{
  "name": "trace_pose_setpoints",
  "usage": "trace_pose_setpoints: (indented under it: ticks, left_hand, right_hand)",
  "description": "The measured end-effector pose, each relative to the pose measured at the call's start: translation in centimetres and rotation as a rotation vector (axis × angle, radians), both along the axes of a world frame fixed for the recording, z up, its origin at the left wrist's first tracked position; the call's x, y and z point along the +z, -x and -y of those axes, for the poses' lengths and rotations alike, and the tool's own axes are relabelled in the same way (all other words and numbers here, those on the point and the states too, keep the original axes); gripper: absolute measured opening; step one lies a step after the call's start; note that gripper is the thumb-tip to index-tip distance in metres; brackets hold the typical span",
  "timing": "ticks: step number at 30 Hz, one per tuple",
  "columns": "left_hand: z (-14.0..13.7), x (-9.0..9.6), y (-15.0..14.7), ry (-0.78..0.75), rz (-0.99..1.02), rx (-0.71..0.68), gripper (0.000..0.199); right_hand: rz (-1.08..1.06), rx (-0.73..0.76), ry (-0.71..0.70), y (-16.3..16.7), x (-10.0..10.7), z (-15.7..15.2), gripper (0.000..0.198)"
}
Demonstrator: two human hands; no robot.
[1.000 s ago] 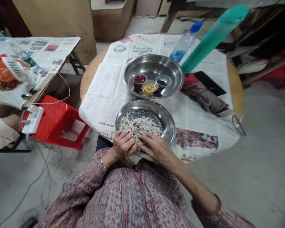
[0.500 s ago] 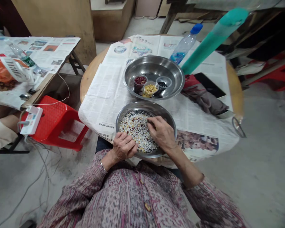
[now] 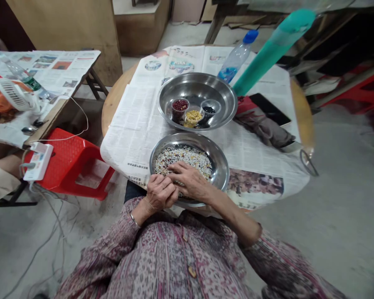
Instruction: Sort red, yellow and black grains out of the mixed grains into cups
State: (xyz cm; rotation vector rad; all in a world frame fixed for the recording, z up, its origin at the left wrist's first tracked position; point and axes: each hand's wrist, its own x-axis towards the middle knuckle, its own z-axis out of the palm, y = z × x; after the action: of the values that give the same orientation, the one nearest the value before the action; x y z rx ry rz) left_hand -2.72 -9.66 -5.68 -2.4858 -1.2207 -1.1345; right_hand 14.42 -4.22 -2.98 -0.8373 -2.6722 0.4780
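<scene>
My left hand (image 3: 162, 192) is closed in a loose fist at the front left rim of a steel bowl (image 3: 222, 176); whatever it holds is hidden. Against it, my right hand (image 3: 190, 180) reaches leftward over the bowl, its fingers bent together and their tips covered by the left hand. Mixed grains and beans (image 3: 187, 157), mostly white with yellow, red and black ones, lie in the bowl. Behind it, a larger steel basin (image 3: 227, 97) holds clear cups of red beans (image 3: 180, 105), yellow beans (image 3: 193, 116) and black beans (image 3: 209, 110).
Newspaper (image 3: 127, 120) covers the round table. Toward its back right stand a bottle with a blue cap (image 3: 237, 58) and a green tube (image 3: 274, 52). Beside the basin are a phone (image 3: 269, 109) and a grey cloth (image 3: 262, 126). A red stool (image 3: 71, 162) bears a power strip (image 3: 39, 160).
My right hand has moved left across the bowl from the grains to meet my left hand. The left hand stays closed at the rim.
</scene>
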Motion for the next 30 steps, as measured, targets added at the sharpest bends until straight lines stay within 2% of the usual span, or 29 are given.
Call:
trace_pose_setpoints:
  ticks: [2, 7, 10, 15, 21, 26, 30]
  left_hand:
    - [0.0, 0.0, 0.0, 0.009, -0.013, -0.002, 0.027]
    - [0.0, 0.1, 0.0, 0.012, 0.004, -0.008, 0.028]
    - [-0.1, 0.2, -0.1, 0.01, 0.023, -0.019, 0.029]
    - [0.0, 0.4, 0.0, 0.019, 0.028, -0.027, 0.028]
    - [0.1, 0.2, 0.0, 0.063, -0.006, -0.028, 0.027]
    - [0.1, 0.2, 0.0, 0.057, -0.017, -0.017, 0.027]
    - [0.0, 0.3, -0.1, 0.039, 0.003, -0.009, 0.027]
  right_hand:
    - [-0.009, -0.045, -0.015, -1.3, -0.1, -0.1, 0.015]
    - [-0.115, -0.313, -0.06, -4.2, -0.4, -0.8, 0.022]
    - [-0.133, -0.393, -0.036, -5.0, 0.2, -0.6, 0.026]
    - [0.02, -0.341, 0.036, -5.3, 1.3, 1.4, 0.023]
    - [0.028, -0.264, 0.126, -4.7, 0.8, 3.4, 0.038]
    - [0.045, -0.269, 0.175, -2.6, 0.1, 3.3, 0.021]
    - [0.046, -0.332, 0.132, -1.5, -0.4, 2.3, 0.023]
